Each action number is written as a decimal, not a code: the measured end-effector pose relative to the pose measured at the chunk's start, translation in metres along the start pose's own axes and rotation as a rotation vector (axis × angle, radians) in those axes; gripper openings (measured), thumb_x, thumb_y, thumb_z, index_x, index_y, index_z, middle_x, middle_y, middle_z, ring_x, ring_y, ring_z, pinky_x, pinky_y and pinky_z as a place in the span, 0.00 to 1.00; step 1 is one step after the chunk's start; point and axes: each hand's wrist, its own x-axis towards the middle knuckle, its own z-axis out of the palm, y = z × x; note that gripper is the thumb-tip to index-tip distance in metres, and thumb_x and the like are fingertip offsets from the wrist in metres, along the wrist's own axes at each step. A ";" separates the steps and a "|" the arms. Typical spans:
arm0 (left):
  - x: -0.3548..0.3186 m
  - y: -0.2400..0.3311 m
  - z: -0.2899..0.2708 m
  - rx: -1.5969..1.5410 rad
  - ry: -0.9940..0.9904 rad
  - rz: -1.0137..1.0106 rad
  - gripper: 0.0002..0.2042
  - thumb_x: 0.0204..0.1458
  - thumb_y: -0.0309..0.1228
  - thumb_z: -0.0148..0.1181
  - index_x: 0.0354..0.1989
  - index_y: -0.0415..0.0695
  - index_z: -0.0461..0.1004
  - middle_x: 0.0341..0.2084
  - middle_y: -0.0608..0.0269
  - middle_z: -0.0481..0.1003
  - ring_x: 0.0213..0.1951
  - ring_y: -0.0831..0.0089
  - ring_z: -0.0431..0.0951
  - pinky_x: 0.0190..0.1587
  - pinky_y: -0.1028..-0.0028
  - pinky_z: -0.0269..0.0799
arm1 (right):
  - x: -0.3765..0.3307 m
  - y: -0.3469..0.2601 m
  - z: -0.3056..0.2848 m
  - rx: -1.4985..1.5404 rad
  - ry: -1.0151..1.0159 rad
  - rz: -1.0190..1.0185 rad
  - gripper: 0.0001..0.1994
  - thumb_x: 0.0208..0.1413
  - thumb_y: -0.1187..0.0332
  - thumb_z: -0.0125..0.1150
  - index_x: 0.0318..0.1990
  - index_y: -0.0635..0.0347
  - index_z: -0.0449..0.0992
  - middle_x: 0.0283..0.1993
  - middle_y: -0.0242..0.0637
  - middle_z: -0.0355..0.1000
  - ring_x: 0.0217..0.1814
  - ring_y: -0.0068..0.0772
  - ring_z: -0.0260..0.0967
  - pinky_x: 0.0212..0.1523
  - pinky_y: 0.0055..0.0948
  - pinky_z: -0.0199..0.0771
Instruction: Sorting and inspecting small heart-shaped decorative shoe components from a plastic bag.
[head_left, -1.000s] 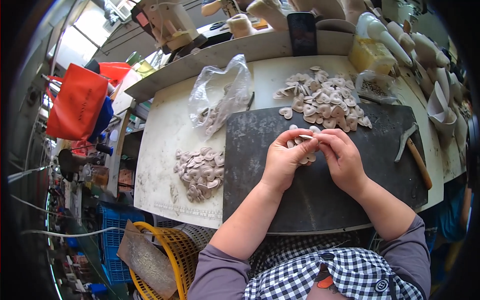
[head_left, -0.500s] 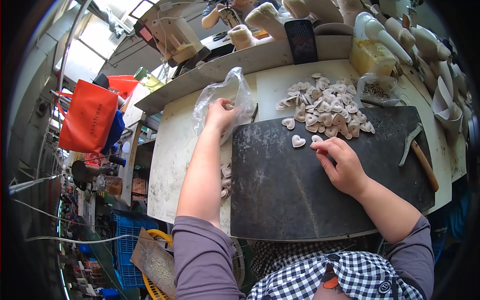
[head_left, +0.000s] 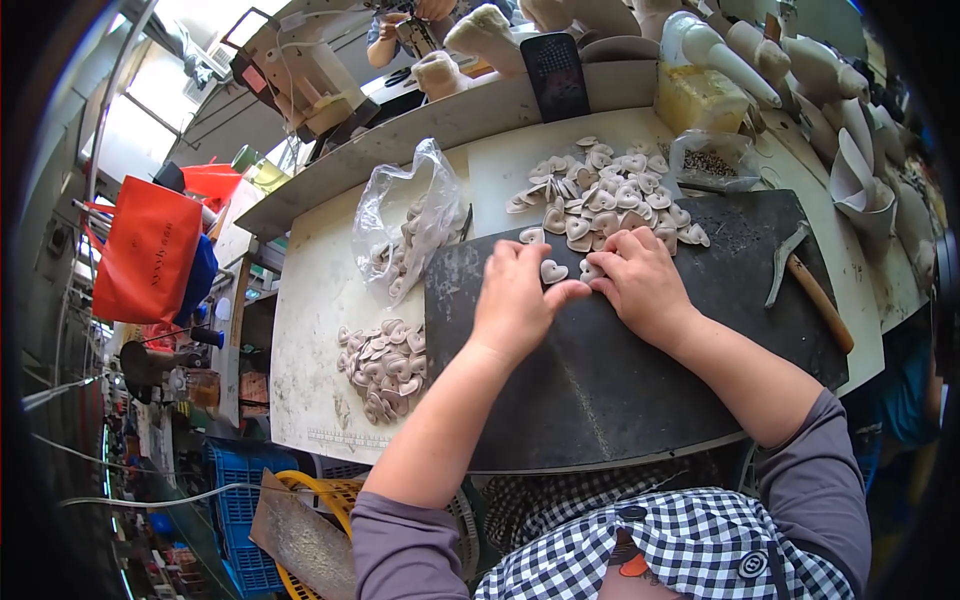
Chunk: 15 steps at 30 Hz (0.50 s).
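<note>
A small beige heart-shaped padded piece [head_left: 589, 271] is pinched in the fingers of my right hand [head_left: 645, 285], low over the black mat [head_left: 640, 400]. My left hand [head_left: 512, 300] is close beside it, its thumb reaching toward that heart. The left thumb and fingers are apart, with no piece visible in them. Between the two hands, a loose heart [head_left: 552, 271] lies on the mat. Another heart [head_left: 532, 236] shows just beyond my left fingertips. Behind my right hand spreads a pile of similar hearts [head_left: 600, 190].
A clear plastic bag [head_left: 408, 220] holding hearts stands left of the mat, with a second heap of hearts [head_left: 385, 370] nearer me. At right lies a hammer [head_left: 820, 305]. A bag of small metal bits [head_left: 715, 160], a yellowish block [head_left: 700, 98] and a dark phone-like slab [head_left: 553, 78] line the back.
My left hand has come out of the plastic bag and moved right, over the mat to my right hand. The right hand still pinches a heart. The whole view has shifted slightly.
</note>
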 end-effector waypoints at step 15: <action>-0.027 0.045 0.039 -0.280 0.024 0.012 0.12 0.43 0.23 0.67 0.34 0.43 0.70 0.32 0.61 0.70 0.31 0.66 0.70 0.35 0.69 0.69 | 0.023 0.031 -0.021 0.016 0.161 0.098 0.10 0.46 0.69 0.66 0.37 0.57 0.75 0.42 0.38 0.70 0.49 0.42 0.66 0.49 0.36 0.69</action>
